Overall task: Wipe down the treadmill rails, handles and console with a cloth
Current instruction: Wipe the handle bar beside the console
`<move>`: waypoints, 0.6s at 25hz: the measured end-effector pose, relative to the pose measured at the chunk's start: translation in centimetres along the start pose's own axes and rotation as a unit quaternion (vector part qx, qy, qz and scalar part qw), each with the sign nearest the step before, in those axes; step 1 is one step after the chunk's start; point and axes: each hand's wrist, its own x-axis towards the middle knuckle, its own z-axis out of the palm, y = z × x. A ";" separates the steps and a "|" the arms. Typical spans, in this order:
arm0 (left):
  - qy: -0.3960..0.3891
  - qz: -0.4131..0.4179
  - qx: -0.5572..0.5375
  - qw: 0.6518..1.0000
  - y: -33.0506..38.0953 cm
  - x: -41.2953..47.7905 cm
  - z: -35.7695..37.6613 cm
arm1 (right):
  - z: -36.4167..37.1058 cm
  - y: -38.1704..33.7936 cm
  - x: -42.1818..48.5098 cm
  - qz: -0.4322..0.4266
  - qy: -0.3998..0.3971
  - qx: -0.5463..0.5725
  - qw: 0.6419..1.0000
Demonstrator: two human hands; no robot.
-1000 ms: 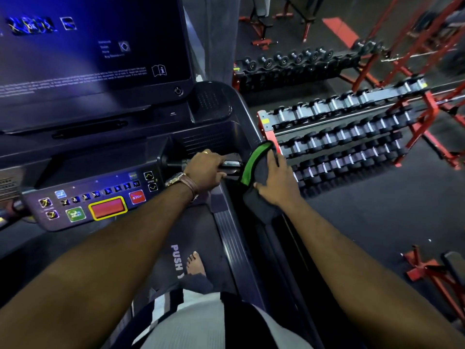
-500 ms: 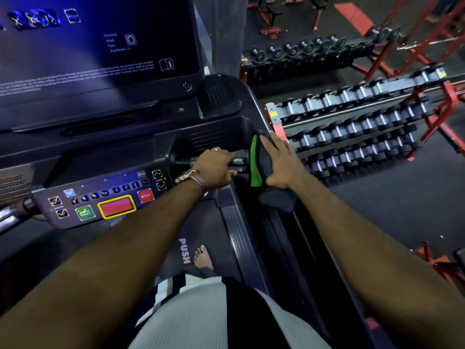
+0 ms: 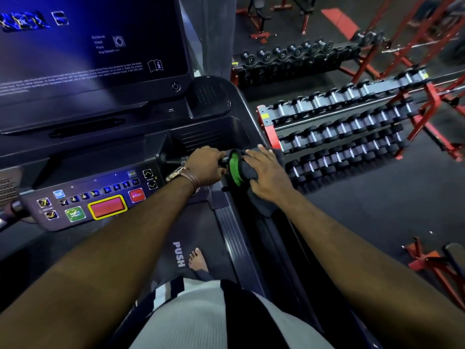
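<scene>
Two bare hands work at the right side of a treadmill, and reading from the left of the frame: the lit console screen (image 3: 88, 46) fills the upper left, with the button panel (image 3: 93, 197) below it at left centre, carrying a green quick-start key, a red pad ringed in yellow and a red STOP button (image 3: 136, 195). Just right of that panel the left hand (image 3: 205, 167), a brown-strapped watch on its wrist, is curled closed around the short grip handle (image 3: 173, 159) that juts from the console housing. Touching its right, at frame centre, the right hand (image 3: 266, 177) lies nearly flat, fingers spread, pressing a dark cloth with a green edge (image 3: 236, 170) over the side handrail (image 3: 254, 215); the cloth's loose tail hangs down the rail's outer face. The dumbbell rack (image 3: 339, 137) stands further right. The risk, as I judge it, lies leftward: a sweep of the forearm towards the console could brush the quick-start key and set the belt (image 3: 201, 230) moving under the bare foot (image 3: 198, 260), or the unpinched cloth could slide off the rail.
</scene>
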 end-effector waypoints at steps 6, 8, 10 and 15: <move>-0.006 0.005 -0.003 1.000 -0.5 0.1 0.0 | -1.1 1.4 1.1 0.169 -0.002 0.022 0.985; -0.007 0.004 -0.001 1.000 -0.6 0.2 0.4 | -0.6 1.6 -1.3 0.180 -0.006 0.014 0.984; -0.004 0.000 0.000 1.000 -0.4 0.3 0.5 | -1.6 1.7 -0.6 0.221 -0.043 0.069 0.972; -0.005 -0.006 -0.001 1.000 -0.2 0.2 0.2 | -2.7 4.7 1.3 0.322 -0.054 0.274 0.905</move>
